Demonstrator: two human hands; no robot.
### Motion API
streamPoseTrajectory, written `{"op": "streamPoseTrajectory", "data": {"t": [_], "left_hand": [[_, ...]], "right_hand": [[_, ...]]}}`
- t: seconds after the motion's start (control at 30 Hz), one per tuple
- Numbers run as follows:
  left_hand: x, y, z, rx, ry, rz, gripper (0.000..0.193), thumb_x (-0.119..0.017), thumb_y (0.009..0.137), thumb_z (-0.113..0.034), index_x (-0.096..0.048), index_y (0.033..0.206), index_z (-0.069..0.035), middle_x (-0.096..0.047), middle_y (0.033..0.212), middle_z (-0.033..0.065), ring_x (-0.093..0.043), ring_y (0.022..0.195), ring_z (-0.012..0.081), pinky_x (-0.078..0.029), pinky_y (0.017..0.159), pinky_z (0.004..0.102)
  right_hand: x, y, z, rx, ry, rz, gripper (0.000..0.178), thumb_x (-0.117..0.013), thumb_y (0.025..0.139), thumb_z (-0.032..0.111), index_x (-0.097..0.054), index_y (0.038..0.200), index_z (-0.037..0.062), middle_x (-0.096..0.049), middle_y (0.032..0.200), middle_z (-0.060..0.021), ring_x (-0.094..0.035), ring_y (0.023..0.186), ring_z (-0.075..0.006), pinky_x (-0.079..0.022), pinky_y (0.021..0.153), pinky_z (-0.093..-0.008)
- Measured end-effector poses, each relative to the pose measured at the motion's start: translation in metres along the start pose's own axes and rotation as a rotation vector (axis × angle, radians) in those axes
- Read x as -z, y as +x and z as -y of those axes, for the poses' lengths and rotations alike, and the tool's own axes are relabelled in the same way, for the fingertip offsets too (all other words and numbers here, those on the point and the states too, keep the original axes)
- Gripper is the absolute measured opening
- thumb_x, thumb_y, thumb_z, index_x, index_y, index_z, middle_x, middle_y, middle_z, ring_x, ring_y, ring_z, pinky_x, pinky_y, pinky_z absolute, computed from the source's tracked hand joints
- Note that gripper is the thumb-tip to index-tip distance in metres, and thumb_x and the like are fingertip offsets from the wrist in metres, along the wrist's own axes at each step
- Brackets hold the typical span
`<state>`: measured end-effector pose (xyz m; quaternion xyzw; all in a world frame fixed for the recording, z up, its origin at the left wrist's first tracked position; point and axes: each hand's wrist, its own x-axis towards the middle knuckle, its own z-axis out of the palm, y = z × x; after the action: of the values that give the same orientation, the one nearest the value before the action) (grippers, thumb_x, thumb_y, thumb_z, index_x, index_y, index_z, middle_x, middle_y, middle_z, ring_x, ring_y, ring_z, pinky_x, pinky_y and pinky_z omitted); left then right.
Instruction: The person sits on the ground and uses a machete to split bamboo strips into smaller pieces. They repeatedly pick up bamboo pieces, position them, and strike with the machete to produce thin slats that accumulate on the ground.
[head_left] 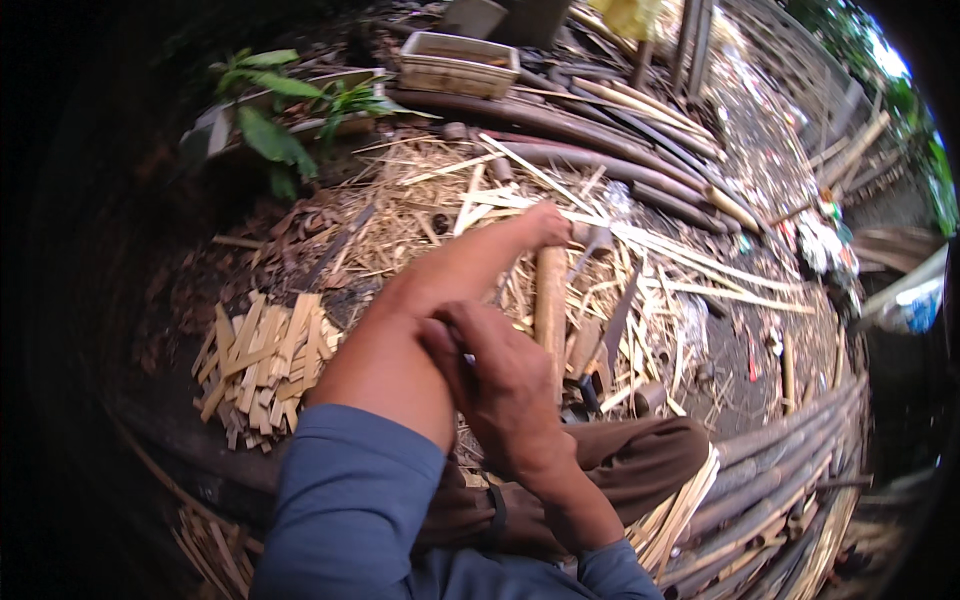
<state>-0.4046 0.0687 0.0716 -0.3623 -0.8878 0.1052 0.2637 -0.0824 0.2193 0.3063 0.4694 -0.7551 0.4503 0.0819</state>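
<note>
My left arm reaches across the middle, and my left hand is closed at the far end of a smooth, pale brown length of bamboo or wood. Its fingertips are hidden, so what it grips cannot be made out. Closer to me, my right hand is curled against my left forearm near the elbow; anything inside its fingers is hidden. Just right of the pale length lies a long dark blade, with a dark handle toward my knee. A short bamboo section sits beside my left hand.
A heap of split bamboo slats lies at left. Shavings and long strips litter the ground. Dark poles are stacked at the back, more poles at right. A cream rectangular tub and a leafy plant stand behind.
</note>
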Motion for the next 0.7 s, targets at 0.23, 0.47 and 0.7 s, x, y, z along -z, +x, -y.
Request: {"op": "streamPoseTrajectory", "data": {"t": [0.23, 0.47, 0.7], "left_hand": [[0.039, 0.007, 0.023, 0.089, 0.080, 0.584, 0.011, -0.059, 0.088, -0.022, -0.069, 0.084, -0.025, -0.072, 0.092, -0.0029, -0.071, 0.084, 0.0198, -0.056, 0.065, 0.0362], [0.037, -0.011, 0.043, 0.100, -0.092, 0.681, 0.015, -0.055, 0.085, -0.015, -0.070, 0.085, -0.011, -0.070, 0.085, 0.0144, -0.070, 0.086, 0.0332, -0.056, 0.074, 0.0444], [0.028, -0.025, 0.058, 0.102, -0.123, 0.680, 0.010, -0.061, 0.084, -0.017, -0.067, 0.091, -0.012, -0.068, 0.092, 0.0134, -0.067, 0.090, 0.0340, -0.055, 0.079, 0.0458]], "right_hand": [[-0.013, 0.008, -0.053, -0.043, 0.070, -0.054, 0.021, -0.059, 0.098, 0.024, -0.053, 0.098, 0.0037, -0.058, 0.079, -0.0191, -0.061, 0.073, -0.0368, -0.049, 0.063, -0.0454], [-0.027, 0.017, -0.065, 0.000, 0.164, -0.145, 0.019, -0.058, 0.097, 0.024, -0.055, 0.102, 0.0061, -0.056, 0.078, -0.0195, -0.061, 0.072, -0.0401, -0.047, 0.060, -0.0494], [-0.021, 0.025, -0.068, -0.036, 0.178, -0.089, 0.024, -0.060, 0.095, 0.030, -0.055, 0.103, 0.0074, -0.055, 0.079, -0.0181, -0.061, 0.071, -0.0406, -0.047, 0.060, -0.0506]]}}
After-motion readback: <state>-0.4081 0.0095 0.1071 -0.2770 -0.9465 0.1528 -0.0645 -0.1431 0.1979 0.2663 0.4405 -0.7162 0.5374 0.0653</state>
